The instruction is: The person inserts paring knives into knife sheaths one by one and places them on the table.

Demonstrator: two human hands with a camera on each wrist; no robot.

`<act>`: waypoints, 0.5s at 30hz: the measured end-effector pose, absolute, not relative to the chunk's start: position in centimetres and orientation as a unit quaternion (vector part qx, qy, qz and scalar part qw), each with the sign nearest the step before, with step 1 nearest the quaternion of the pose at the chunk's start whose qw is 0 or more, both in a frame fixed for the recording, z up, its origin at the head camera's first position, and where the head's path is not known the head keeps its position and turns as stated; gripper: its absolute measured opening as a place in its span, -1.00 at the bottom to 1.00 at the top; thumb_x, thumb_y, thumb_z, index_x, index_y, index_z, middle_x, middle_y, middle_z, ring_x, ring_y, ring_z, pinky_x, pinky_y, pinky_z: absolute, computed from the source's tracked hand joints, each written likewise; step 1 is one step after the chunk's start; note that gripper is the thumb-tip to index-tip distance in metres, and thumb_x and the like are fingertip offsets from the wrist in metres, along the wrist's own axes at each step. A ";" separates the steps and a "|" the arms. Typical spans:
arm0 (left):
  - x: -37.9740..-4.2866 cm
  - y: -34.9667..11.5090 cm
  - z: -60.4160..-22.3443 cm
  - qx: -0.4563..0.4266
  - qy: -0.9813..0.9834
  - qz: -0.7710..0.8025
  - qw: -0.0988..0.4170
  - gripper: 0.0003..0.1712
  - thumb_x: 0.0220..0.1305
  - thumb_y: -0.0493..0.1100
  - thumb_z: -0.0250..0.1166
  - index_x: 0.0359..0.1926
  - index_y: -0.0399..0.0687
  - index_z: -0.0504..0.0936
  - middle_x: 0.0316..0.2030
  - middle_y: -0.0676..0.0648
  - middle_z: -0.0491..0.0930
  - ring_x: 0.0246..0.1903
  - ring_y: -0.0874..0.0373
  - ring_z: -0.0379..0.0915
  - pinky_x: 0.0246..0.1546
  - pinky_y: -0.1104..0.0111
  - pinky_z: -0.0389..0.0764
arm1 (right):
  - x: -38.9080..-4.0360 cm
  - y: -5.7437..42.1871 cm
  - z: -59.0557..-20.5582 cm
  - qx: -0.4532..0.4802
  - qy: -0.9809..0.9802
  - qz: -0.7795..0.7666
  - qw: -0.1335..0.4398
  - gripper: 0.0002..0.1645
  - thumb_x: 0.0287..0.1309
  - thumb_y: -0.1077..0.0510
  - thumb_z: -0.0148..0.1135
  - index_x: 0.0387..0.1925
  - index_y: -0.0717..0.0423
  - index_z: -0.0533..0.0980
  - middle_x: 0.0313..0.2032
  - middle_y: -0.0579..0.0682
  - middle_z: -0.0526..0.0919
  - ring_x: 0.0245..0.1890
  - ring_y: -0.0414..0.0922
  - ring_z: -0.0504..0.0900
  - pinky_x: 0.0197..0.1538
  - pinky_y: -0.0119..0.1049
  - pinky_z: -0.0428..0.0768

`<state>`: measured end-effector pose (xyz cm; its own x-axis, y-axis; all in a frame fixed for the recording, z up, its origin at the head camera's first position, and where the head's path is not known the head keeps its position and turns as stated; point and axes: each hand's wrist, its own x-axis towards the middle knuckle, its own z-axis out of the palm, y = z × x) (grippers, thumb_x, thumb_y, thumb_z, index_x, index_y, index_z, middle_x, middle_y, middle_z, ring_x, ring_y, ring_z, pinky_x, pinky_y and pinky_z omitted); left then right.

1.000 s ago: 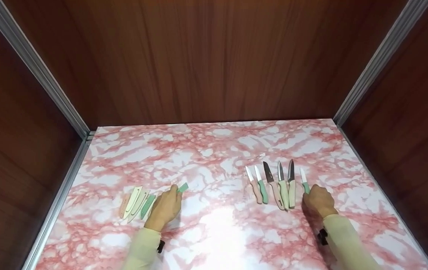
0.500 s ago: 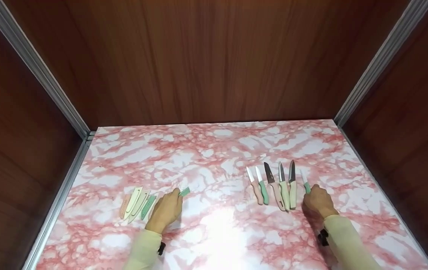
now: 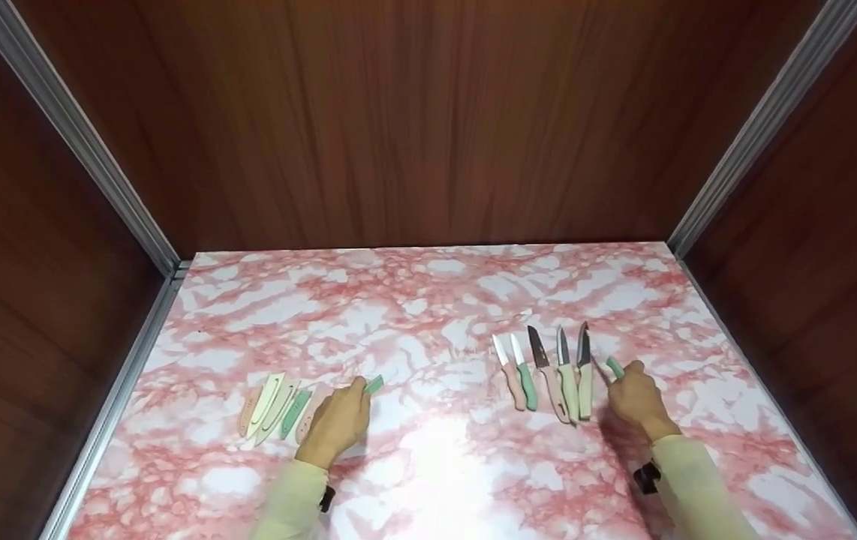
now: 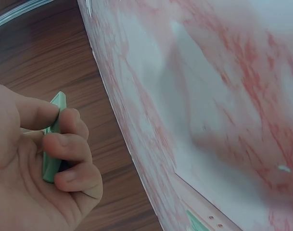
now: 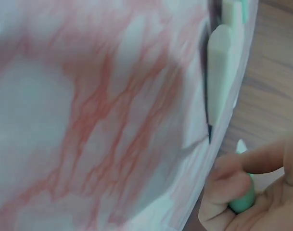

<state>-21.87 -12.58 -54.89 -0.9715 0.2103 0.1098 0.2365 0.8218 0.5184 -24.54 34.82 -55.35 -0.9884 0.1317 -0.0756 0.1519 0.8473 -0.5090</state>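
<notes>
Toward the left edge of the marbled worktop, in a slanting row: pink sheath, yellow-green sheath, beige sheath, green sheath and second pink sheath, the last partly covered; just beside, left hand, thumb and curled fingers pinching a sheath-like green piece, one end poking out toward the right edge; probably light, stiff and smooth, apt to turn in a loose pinch; best taken by the flat sides near the middle; past mid-worktop, blades toward the back edge: pink-handled paring knife, green-handled paring knife, pink-handled dark-bladed knife, then two pale green-handled knives, side by side; nearest the right edge, right hand, thumb and fingers curled round the handle of a small green knife, only a pale tip showing beyond in the right wrist view; likely light and rigid, with a thin blade perhaps brittle if twisted; handle rounded, possibly slippery, better gripped there, fingertips behind the blade; whether lifted off the worktop, hard to tell
</notes>
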 end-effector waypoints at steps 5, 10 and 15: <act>-21.8 -12.4 -55.0 -0.122 -0.952 -0.278 0.031 -0.89 0.37 -0.18 0.04 -0.30 -0.10 0.42 -0.57 -0.04 0.45 -0.65 0.09 0.35 -0.59 0.20 0.40 | -24.5 33.8 -55.1 0.063 0.951 -0.304 0.011 -0.70 0.27 0.20 -0.18 -0.11 0.40 0.23 -0.45 0.25 0.50 -0.48 0.07 0.50 -0.43 -0.09 0.44; -21.7 -12.2 -54.8 -0.134 -0.949 -0.283 0.033 -0.85 0.39 -0.16 0.04 -0.35 -0.07 0.40 -0.62 0.01 0.37 -0.67 0.14 0.29 -0.63 0.24 0.36 | -24.6 32.5 -54.8 0.036 0.951 -0.307 -0.006 -0.66 0.37 0.07 -0.11 -0.15 0.33 0.37 -0.57 0.06 0.47 -0.60 -0.05 0.43 -0.50 -0.21 0.36; -21.7 -11.8 -54.6 -0.146 -0.947 -0.287 0.017 -0.80 0.41 -0.13 0.02 -0.40 -0.03 0.37 -0.66 0.07 0.29 -0.68 0.19 0.22 -0.64 0.31 0.32 | -24.6 31.1 -54.5 -0.003 0.959 -0.282 -0.006 -0.58 0.38 -0.09 -0.06 -0.28 0.19 0.49 -0.63 -0.03 0.45 -0.62 -0.10 0.41 -0.47 -0.20 0.35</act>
